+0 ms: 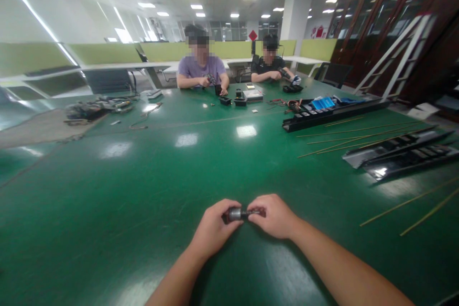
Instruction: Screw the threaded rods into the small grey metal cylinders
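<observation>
Low in the middle of the head view, a small motor-like part (235,213) with a silver cylindrical body lies level between my two hands. My left hand (214,227) is closed around its silver end, thumb below and fingers above. My right hand (274,216) pinches the narrower dark end, where some reddish-brown shows between the fingertips. Parts of both ends are hidden by my fingers. The green tabletop (154,181) lies under both hands; whether the part touches it I cannot tell.
Thin yellowish rods (351,136) and black channel-shaped trays (401,153) lie to the right. Across the table, two people hold dark tools near small black boxes (233,101). A cluttered heap of parts (93,109) sits far left. A white ladder (401,57) leans behind.
</observation>
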The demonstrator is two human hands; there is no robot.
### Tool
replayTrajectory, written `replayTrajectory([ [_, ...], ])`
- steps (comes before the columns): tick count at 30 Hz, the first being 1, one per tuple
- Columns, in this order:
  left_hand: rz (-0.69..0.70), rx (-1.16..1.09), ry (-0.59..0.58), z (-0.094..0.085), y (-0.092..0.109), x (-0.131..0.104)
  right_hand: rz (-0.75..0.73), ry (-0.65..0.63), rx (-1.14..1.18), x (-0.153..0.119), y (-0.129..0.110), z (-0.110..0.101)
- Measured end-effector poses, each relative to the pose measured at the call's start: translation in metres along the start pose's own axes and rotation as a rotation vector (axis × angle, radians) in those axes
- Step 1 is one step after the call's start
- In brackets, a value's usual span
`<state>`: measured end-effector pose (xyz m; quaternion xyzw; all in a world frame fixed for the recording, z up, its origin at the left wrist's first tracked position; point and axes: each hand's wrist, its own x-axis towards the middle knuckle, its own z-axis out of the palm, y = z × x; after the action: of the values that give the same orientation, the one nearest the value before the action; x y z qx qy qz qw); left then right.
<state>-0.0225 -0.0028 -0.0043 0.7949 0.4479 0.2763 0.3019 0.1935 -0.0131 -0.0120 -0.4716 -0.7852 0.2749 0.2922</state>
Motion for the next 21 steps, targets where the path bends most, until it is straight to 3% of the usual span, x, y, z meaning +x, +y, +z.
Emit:
replayTrajectory([
  [12, -0.015, -0.013, 0.007, 0.0014, -0.0012, -0.0019, 0.002, 0.031, 0.032, 0.0002, 0.0009, -0.0018],
  [21, -0.075, -0.02, 0.015, 0.0028, -0.0012, -0.0014, 0.092, 0.047, 0.106, 0.0011, -0.0022, -0.0041],
])
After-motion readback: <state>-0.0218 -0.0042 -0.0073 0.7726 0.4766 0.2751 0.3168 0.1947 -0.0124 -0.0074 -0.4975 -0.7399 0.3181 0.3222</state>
